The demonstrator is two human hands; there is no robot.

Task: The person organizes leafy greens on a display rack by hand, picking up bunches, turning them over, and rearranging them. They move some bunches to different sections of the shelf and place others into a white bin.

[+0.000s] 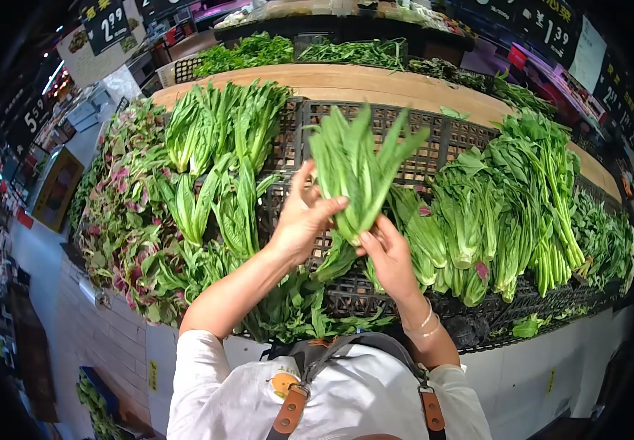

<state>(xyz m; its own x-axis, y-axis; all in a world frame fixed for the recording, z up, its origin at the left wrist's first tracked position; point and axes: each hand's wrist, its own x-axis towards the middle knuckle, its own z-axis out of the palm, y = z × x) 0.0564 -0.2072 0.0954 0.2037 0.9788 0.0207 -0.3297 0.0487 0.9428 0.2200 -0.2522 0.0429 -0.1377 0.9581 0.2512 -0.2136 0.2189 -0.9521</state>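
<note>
A bunch of long green leaves [357,165] is held up over the black crates, leaf tips away from me and stem end near my body. My left hand [304,216] grips it from the left side, thumb across the lower leaves. The fingers of my right hand [387,253] close on its stem base. Behind the bunch shows the grid of a black plastic crate [409,121]. More leafy bunches [221,125] stand to the left, and light-stemmed bunches [467,227] lie just to the right.
Red-and-green leaves [130,198] are heaped at the far left; long-stemmed greens [552,191] lie at the right. A wooden ledge [376,78] runs behind the crates, with more greens [247,53] beyond. Price signs [108,28] hang above. Loose leaves [528,325] rest at the front right edge.
</note>
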